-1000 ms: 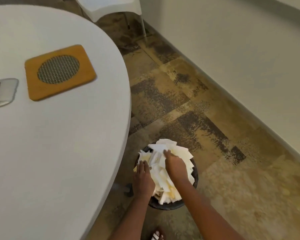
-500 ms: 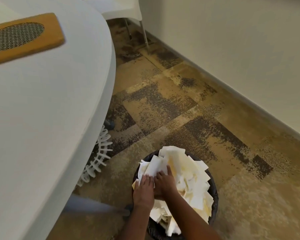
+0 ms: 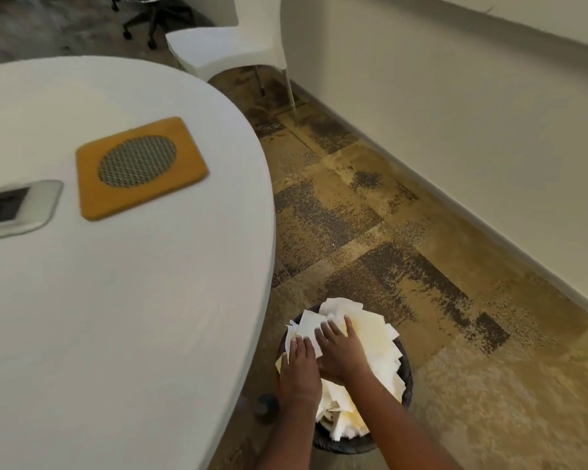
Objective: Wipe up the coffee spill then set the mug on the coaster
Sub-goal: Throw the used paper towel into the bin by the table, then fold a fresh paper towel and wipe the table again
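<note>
A dark round waste bin [image 3: 406, 378] stands on the floor beside the table, heaped with white and coffee-stained paper towels [image 3: 370, 337]. My left hand [image 3: 301, 364] and my right hand [image 3: 340, 351] lie side by side on the pile with straight fingers, pressing the paper down. On the white round table [image 3: 116, 317] lies an orange square coaster [image 3: 140, 167] with a grey mesh disc in its middle. No mug is in view.
A grey flat device [image 3: 11, 208] with a dark screen lies on the table left of the coaster. A white chair [image 3: 231, 49] stands past the table near the wall [image 3: 455, 113]. Brown patterned carpet [image 3: 370, 215] runs between table and wall.
The view has swung up and left, bringing the coaster and grey device back into sight. Both hands stay on the paper in the bin, with the right hand's fingers spread flatter.
</note>
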A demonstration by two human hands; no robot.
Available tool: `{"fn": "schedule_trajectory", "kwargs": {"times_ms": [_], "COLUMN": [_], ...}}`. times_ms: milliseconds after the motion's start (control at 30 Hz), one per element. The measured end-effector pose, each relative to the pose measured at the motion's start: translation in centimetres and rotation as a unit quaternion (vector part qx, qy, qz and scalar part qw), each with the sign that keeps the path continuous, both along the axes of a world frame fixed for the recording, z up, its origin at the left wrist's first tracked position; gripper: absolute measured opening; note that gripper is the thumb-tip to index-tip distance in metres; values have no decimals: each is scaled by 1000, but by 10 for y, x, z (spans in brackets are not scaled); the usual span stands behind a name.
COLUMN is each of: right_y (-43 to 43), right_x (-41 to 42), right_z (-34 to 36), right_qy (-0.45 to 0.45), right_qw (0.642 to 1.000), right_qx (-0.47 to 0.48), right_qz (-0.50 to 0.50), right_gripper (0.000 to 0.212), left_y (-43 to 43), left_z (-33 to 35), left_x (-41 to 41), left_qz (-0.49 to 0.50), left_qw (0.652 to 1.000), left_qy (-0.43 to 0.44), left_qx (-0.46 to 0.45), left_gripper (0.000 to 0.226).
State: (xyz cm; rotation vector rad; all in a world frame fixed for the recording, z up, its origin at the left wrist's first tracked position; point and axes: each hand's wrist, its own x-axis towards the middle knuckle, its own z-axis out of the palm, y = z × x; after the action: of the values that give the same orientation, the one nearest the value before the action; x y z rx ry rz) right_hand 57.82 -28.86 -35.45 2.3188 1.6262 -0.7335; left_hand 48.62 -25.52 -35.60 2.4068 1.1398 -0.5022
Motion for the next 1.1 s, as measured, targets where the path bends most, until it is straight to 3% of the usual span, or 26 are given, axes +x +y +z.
{"fn": "schedule_trajectory", "kwargs": {"times_ms": [200, 400, 667, 933, 1000, 1100], "right_y": [-13, -3, 61, 168, 199, 244], "right_x": [14, 22, 2, -58, -73, -97], "right_z": [115, 217, 290, 318, 320, 319], "right_qy": [-41, -14, 39, 67, 73, 87], "right_qw": [998, 988, 964, 959, 959, 962], "right_qx": [25, 106, 220, 250, 254, 247], "right_qz": [-50, -110, -146, -117, -106, -74], "right_gripper": [56, 47, 42, 45, 43, 44], "left_y": [-13, -2, 70, 197, 231, 280], "left_z": [113, 220, 302, 324, 324, 315], "left_x": [15, 32, -4, -93, -114, -146], "left_qz": [12, -5, -7, 46, 60, 113], "left_qw": [997, 977, 936, 936, 936, 959], "left_qy": [-77, -209, -324, -284, -239, -127], "left_qx": [-9, 32, 136, 202, 254, 225], "left_gripper": [63, 55, 54, 47, 51, 54]}}
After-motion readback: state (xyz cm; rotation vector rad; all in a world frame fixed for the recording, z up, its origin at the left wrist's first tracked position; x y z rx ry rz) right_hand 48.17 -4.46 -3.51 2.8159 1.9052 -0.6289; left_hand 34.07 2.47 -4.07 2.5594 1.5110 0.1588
